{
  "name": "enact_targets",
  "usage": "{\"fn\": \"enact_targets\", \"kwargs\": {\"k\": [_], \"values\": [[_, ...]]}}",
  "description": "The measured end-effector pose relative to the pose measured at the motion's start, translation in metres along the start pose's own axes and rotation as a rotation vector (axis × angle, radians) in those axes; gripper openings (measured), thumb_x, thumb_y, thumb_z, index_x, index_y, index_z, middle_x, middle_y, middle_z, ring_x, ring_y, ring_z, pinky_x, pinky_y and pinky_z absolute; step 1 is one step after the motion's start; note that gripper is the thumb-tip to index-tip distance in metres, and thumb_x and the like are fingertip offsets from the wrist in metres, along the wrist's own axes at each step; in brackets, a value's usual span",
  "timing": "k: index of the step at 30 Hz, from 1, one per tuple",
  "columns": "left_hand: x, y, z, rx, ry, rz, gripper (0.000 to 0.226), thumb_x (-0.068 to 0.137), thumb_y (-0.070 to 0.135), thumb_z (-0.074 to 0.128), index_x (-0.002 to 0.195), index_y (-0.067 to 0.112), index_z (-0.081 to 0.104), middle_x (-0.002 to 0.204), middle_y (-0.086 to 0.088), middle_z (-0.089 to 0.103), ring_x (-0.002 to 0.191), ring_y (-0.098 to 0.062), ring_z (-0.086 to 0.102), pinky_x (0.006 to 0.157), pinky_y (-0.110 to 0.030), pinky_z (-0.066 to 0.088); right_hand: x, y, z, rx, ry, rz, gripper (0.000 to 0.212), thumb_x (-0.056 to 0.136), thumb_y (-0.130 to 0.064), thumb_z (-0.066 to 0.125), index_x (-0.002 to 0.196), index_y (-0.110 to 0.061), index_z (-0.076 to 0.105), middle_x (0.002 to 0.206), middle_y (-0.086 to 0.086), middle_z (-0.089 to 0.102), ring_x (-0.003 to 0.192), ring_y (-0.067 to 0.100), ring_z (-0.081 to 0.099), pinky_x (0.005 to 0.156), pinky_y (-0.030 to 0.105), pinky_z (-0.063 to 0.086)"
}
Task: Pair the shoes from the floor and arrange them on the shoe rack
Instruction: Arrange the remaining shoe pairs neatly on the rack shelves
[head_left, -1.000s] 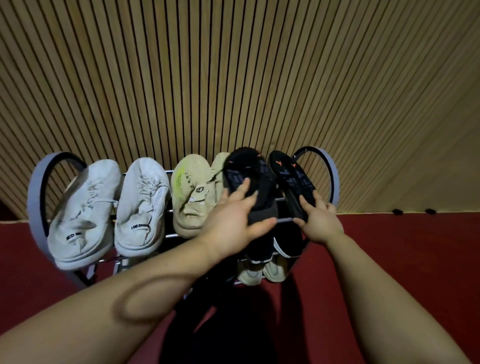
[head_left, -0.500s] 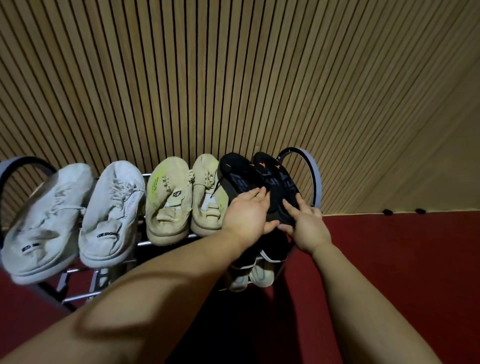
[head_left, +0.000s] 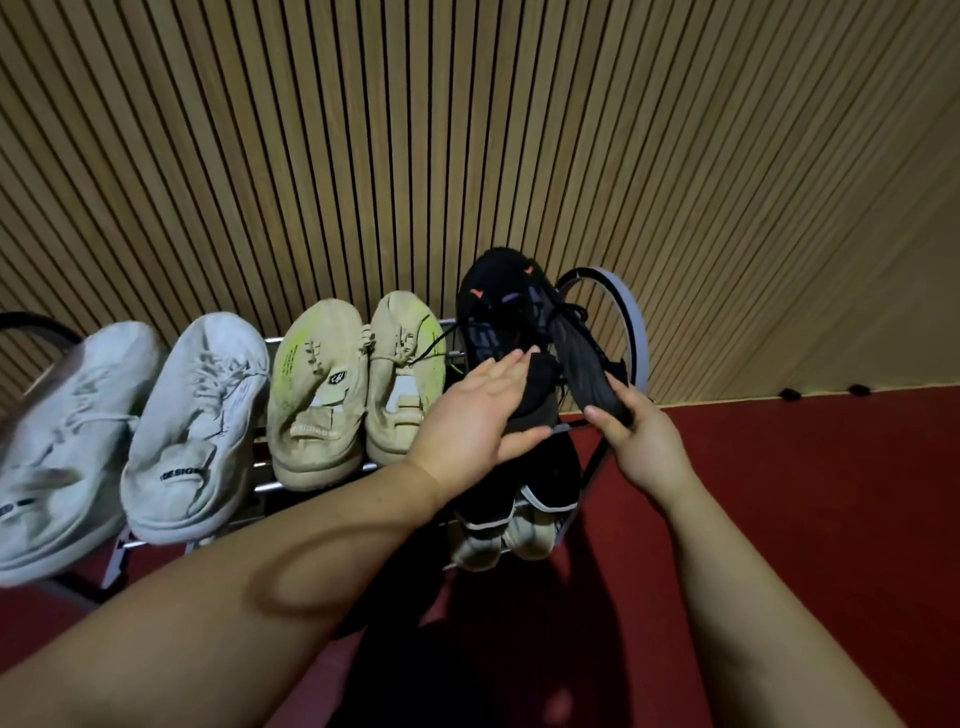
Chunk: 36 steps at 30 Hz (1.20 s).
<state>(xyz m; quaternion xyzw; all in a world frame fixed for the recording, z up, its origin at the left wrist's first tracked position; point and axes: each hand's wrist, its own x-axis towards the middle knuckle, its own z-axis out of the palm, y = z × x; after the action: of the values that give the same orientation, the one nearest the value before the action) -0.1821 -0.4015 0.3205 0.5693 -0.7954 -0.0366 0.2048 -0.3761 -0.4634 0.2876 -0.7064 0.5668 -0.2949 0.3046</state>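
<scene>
At the right end of the shoe rack (head_left: 638, 338), the left hand (head_left: 475, 415) lies flat, fingers straight, on the left black shoe (head_left: 491, 317). The right hand (head_left: 641, 436) pinches the heel of the right black shoe (head_left: 576, 353), which is tipped on edge. Crowded against the hoop, it could slide off the bars.

Rack (head_left: 637, 332) top tier, L to R: white shoes (head_left: 197, 415), beige shoes (head_left: 317, 395), 2 black. L hand (head_left: 470, 421) lies flat on left black shoe (head_left: 485, 312), thumb by heel. R hand (head_left: 641, 436) pinches right black shoe (head_left: 576, 358) at heel, shoe tilted, sole showing.
</scene>
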Motion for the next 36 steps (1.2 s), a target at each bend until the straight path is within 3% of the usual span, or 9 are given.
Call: {"fn": "enact_targets", "kwargs": {"k": [5,11,14,16,18,22,24,31,36], "values": [[0.001,-0.001,0.021,0.109,-0.158,-0.080,0.076,0.096,0.047,0.041,0.150,0.009,0.004,0.159,-0.003,0.006,0.146,-0.012,0.007,0.115,-0.021,0.004,0.008,-0.011,0.007,-0.336,-0.097,-0.002,0.061,0.091,-0.037,0.057,0.146,-0.026,0.032,0.156,0.005,0.023,0.141,0.028,0.023,0.116,0.038,0.023],[0.020,0.009,0.030,0.284,-0.283,-0.109,0.076,0.096,0.044,0.042,0.150,0.005,0.003,0.158,-0.010,0.007,0.145,-0.021,0.013,0.116,-0.032,0.019,-0.003,-0.022,0.016,-0.599,-0.068,-0.031,0.060,0.095,-0.039,0.049,0.149,-0.030,0.024,0.159,0.001,0.009,0.138,0.030,0.016,0.109,0.038,0.028],[0.021,0.012,0.020,0.333,-0.312,-0.071,0.077,0.094,0.047,0.046,0.150,0.007,0.012,0.156,-0.010,0.021,0.140,-0.022,0.028,0.110,-0.031,0.029,-0.003,-0.016,0.008,-0.686,-0.081,-0.122,0.061,0.093,-0.042,0.049,0.148,-0.030,0.026,0.159,0.001,0.013,0.140,0.029,0.014,0.109,0.036,0.029],[0.020,0.008,0.011,0.361,-0.250,-0.024,0.073,0.088,0.053,0.051,0.143,0.010,0.029,0.143,-0.006,0.043,0.124,-0.024,0.048,0.093,-0.033,0.041,-0.002,-0.013,0.002,-0.738,-0.103,-0.171,0.061,0.092,-0.044,0.048,0.148,-0.031,0.026,0.158,-0.001,0.016,0.139,0.029,0.015,0.108,0.034,0.030],[0.018,0.004,0.008,0.339,-0.185,-0.008,0.074,0.080,0.061,0.055,0.136,0.016,0.038,0.131,-0.003,0.051,0.113,-0.025,0.051,0.087,-0.034,0.043,-0.001,-0.012,-0.005,-0.744,-0.130,-0.189,0.061,0.092,-0.045,0.048,0.147,-0.033,0.027,0.157,-0.003,0.019,0.138,0.029,0.017,0.107,0.032,0.031],[0.031,-0.007,0.012,0.263,-0.202,-0.261,0.105,0.073,0.072,0.051,0.150,0.012,0.010,0.156,-0.012,0.004,0.142,-0.036,0.005,0.116,-0.042,0.018,-0.004,-0.008,-0.008,-0.763,-0.145,-0.208,0.060,0.090,-0.046,0.050,0.146,-0.034,0.030,0.156,-0.004,0.022,0.132,0.028,0.024,0.104,0.030,0.033],[0.048,-0.017,0.011,0.236,-0.292,-0.286,0.108,0.074,0.074,0.048,0.152,0.015,0.002,0.159,-0.009,-0.004,0.144,-0.034,0.005,0.118,-0.040,0.015,-0.007,-0.005,0.000,-0.726,-0.095,-0.185,0.058,0.091,-0.045,0.051,0.145,-0.034,0.032,0.156,-0.003,0.021,0.131,0.027,0.024,0.103,0.029,0.033],[0.045,-0.012,0.018,0.560,-0.345,-0.152,0.091,0.086,0.065,0.035,0.149,0.005,0.008,0.149,-0.016,0.030,0.122,-0.031,0.047,0.088,-0.035,0.047,0.005,-0.012,0.001,-0.597,-0.083,-0.016,0.062,0.087,-0.045,0.058,0.143,-0.036,0.035,0.155,-0.005,0.024,0.124,0.028,0.035,0.103,0.029,0.029],[0.039,-0.018,-0.004,0.736,-0.381,0.031,0.084,0.089,0.062,0.031,0.144,-0.001,0.022,0.120,-0.011,0.057,0.102,-0.028,0.057,0.069,-0.031,0.041,0.013,-0.018,0.002,-0.569,-0.101,0.036,0.062,0.085,-0.042,0.062,0.142,-0.034,0.039,0.153,-0.003,0.029,0.132,0.032,0.036,0.108,0.035,0.028]]}}
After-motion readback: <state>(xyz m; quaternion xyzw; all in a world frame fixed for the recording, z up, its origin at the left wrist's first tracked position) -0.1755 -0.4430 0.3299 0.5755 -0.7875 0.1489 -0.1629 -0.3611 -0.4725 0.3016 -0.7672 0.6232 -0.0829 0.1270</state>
